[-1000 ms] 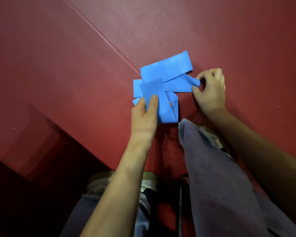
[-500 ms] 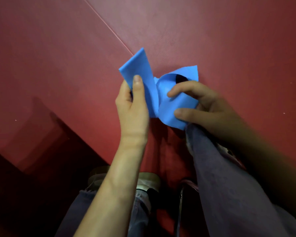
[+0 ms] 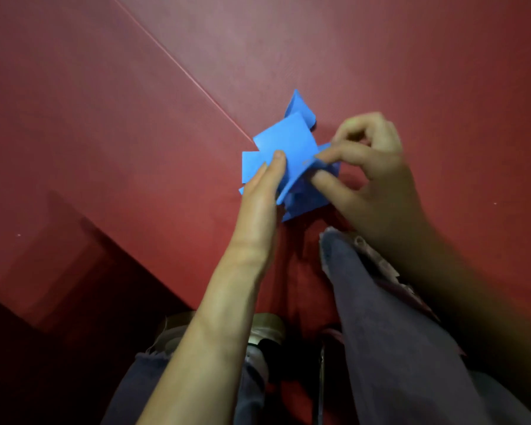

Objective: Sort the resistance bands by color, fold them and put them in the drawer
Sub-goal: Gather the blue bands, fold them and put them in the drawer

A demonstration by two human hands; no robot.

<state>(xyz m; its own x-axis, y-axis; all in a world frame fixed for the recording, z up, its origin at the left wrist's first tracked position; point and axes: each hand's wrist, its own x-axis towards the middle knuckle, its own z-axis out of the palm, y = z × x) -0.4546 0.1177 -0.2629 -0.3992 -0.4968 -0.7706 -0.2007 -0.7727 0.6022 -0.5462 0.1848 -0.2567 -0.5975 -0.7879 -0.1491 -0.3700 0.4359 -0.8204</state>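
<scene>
A blue resistance band (image 3: pixel 288 142) is bunched into several overlapping flat folds just above the red mat, in the middle of the view. My left hand (image 3: pixel 264 191) grips its left side, thumb on top of the upper fold. My right hand (image 3: pixel 368 176) pinches the right edge of the band between forefinger and thumb, the other fingers curled above. The lower folds are partly hidden under both hands. No drawer is in view.
The floor is a red mat (image 3: pixel 135 148) with a thin seam (image 3: pixel 181 65) running diagonally from the top left to the band. My knees in grey-purple trousers (image 3: pixel 380 317) and a pale shoe (image 3: pixel 264 326) fill the bottom. A dark shadow lies at the lower left.
The band went from lying spread on the mat to being lifted and folded over. My right hand moved from its right tip to pinching the folded right edge; my left hand kept hold.
</scene>
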